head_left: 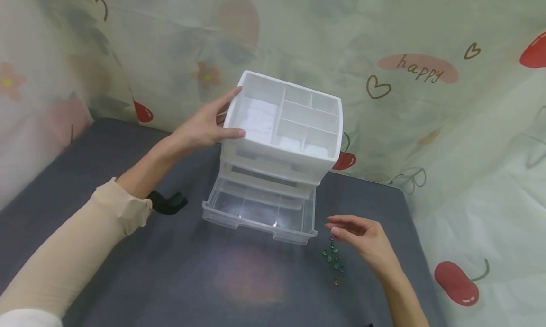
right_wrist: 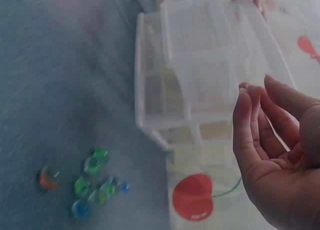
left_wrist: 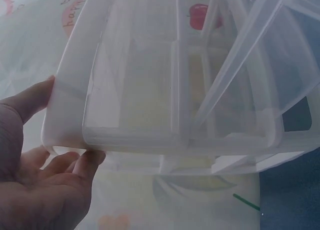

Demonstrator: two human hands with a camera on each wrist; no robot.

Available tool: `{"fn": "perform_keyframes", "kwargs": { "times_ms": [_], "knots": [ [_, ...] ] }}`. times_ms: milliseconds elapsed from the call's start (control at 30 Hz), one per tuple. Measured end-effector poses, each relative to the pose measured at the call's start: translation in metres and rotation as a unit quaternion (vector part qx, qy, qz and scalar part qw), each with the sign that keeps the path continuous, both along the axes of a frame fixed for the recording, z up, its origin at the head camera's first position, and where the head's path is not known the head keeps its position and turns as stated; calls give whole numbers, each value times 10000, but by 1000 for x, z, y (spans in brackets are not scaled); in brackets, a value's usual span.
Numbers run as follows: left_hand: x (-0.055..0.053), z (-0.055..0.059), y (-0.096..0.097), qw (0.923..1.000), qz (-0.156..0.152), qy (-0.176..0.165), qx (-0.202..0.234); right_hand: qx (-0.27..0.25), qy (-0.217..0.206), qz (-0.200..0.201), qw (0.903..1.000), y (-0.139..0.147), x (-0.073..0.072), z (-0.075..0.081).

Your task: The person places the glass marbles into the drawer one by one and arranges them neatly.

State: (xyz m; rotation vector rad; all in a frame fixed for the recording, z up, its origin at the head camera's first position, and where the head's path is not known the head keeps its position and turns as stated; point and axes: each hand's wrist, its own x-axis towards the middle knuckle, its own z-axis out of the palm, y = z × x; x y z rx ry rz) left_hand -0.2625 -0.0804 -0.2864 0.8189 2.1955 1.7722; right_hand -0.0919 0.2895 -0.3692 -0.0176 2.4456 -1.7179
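A white plastic drawer organizer [head_left: 279,151] stands on the dark table, with a divided open tray on top. Its clear bottom drawer [head_left: 260,222] is pulled out toward the front. My left hand [head_left: 209,123] grips the organizer's upper left side, thumb over the top rim; in the left wrist view my left hand's fingers [left_wrist: 90,165] bend round the edge. To the right of the drawer, my right hand [head_left: 362,234] hovers with fingers loosely curled and nothing visible in them. Several glass marbles [head_left: 335,265], mostly green and blue with an orange one, lie below it.
A dark grey cloth covers the table [head_left: 183,275]. Behind it and at the sides hangs a pale printed curtain [head_left: 426,128] with cherries and hearts. A black curved object [head_left: 168,204] shows beside the left forearm.
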Motion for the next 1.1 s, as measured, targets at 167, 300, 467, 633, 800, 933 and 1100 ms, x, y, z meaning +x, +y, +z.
{"fn": "perform_keyframes", "kwargs": {
  "times_ms": [167, 300, 467, 633, 800, 933, 1100],
  "knots": [
    [3, 1, -1, 9999, 81, -33, 133, 29, -102, -238, 9997, 12, 9, -8],
    [0, -2, 0, 9997, 112, -58, 223, 176, -171, -401, 9989, 21, 15, -16],
    [-3, -6, 0, 9995, 98, -67, 294, 187, -91, -554, 9982, 32, 22, -25],
    [-2, -4, -1, 9998, 99, -51, 178, 232, -138, -753, 9968, 41, 30, -32],
    [-6, -10, -1, 9998, 133, -18, 138, 234, -281, -946, 9948, 47, 38, -42],
    [-13, -18, -1, 9996, 158, -48, 223, 221, -377, -1048, 9935, 51, 43, -54],
    [-12, -16, -2, 9996, 142, -35, 226, 277, -237, -1150, 9927, 56, 47, -69]
  ]
}}
